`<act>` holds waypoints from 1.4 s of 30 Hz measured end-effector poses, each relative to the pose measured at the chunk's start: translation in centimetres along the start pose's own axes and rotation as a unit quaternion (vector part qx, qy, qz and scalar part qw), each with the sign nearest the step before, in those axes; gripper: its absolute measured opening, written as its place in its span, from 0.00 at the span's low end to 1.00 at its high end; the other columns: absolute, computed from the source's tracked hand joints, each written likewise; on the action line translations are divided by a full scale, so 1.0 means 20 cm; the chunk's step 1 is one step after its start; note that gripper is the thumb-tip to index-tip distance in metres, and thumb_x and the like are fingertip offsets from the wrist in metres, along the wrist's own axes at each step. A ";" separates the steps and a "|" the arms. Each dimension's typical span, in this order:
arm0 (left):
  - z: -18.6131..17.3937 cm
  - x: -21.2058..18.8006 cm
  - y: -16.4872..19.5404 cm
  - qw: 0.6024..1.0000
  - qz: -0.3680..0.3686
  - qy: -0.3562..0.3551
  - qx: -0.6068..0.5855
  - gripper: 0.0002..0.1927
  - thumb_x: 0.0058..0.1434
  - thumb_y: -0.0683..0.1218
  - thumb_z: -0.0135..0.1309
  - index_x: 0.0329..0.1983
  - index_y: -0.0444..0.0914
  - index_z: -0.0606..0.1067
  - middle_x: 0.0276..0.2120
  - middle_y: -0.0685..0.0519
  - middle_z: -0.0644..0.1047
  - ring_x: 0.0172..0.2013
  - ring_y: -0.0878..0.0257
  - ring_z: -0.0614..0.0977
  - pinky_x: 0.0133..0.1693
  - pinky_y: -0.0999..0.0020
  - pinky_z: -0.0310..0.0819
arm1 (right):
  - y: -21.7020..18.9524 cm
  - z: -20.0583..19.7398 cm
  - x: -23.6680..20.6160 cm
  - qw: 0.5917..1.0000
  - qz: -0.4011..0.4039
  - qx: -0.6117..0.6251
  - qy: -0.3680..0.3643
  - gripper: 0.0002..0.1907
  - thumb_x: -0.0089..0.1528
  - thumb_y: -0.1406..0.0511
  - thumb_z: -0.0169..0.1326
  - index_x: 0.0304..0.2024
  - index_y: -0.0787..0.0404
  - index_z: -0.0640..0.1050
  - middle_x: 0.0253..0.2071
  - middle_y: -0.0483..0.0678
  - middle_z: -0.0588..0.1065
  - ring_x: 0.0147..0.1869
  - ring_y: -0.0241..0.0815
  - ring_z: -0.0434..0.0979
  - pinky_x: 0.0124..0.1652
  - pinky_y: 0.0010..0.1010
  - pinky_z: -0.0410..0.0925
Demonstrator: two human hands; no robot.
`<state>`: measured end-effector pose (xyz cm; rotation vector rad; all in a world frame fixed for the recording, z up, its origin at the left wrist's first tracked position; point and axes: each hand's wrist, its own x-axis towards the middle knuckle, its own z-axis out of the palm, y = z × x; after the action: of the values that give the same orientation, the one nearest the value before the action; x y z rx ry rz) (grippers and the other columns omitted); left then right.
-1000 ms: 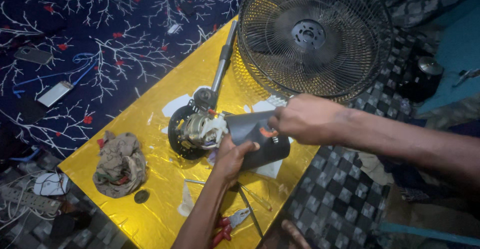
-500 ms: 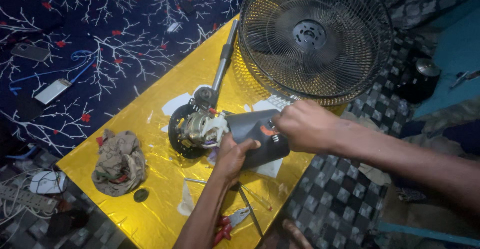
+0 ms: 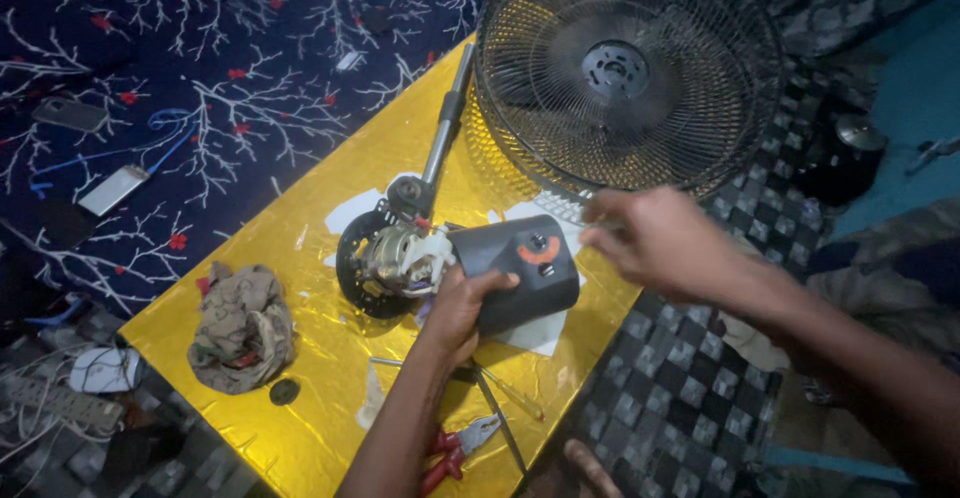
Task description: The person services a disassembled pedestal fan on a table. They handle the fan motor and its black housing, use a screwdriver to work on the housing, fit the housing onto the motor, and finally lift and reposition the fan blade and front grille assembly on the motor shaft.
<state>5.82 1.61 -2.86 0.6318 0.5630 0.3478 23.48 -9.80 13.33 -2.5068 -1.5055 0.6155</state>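
My right hand (image 3: 665, 243) has lifted off the dark motor housing (image 3: 515, 268) and now hovers beside it, fingers loosely curled on nothing I can make out. My left hand (image 3: 462, 303) grips the housing's underside, holding it on the yellow table (image 3: 300, 248) below the fan guard (image 3: 625, 68).

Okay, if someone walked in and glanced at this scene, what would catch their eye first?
Probably the shiny yellow table running across the middle, with a big black fan guard at its far end. At its centre the left hand grips a dark motor housing with exposed copper windings, while the right hand hovers just beside it. A crumpled rag lies nearer the left corner.
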 end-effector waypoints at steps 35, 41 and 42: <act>0.02 -0.05 0.05 0.986 0.002 -0.128 -0.104 0.31 0.54 0.33 0.56 0.64 0.32 0.68 0.54 0.46 0.78 0.54 0.55 0.81 0.59 0.57 0.76 | 0.06 0.10 0.13 0.962 -0.247 -0.055 0.100 0.11 0.52 0.69 0.59 0.39 0.63 0.82 0.36 0.56 0.79 0.35 0.57 0.81 0.35 0.46 0.73; 0.00 -0.03 0.02 0.992 0.007 -0.091 -0.089 0.31 0.52 0.33 0.57 0.62 0.33 0.70 0.51 0.47 0.79 0.50 0.56 0.82 0.56 0.57 0.78 | -0.02 0.05 0.20 0.906 -0.308 -0.290 0.004 0.14 0.57 0.69 0.55 0.47 0.62 0.78 0.42 0.58 0.75 0.31 0.58 0.81 0.30 0.47 0.74; 0.00 -0.02 0.01 0.993 0.012 -0.087 -0.083 0.31 0.52 0.33 0.58 0.61 0.34 0.69 0.50 0.48 0.79 0.50 0.56 0.82 0.56 0.57 0.78 | -0.03 0.05 0.20 0.901 -0.314 -0.300 -0.012 0.11 0.59 0.67 0.54 0.44 0.63 0.78 0.41 0.58 0.75 0.33 0.58 0.81 0.32 0.47 0.74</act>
<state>5.39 1.55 -2.57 0.5022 0.3549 0.3537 24.18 -6.13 11.48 -2.1056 -2.6556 0.0682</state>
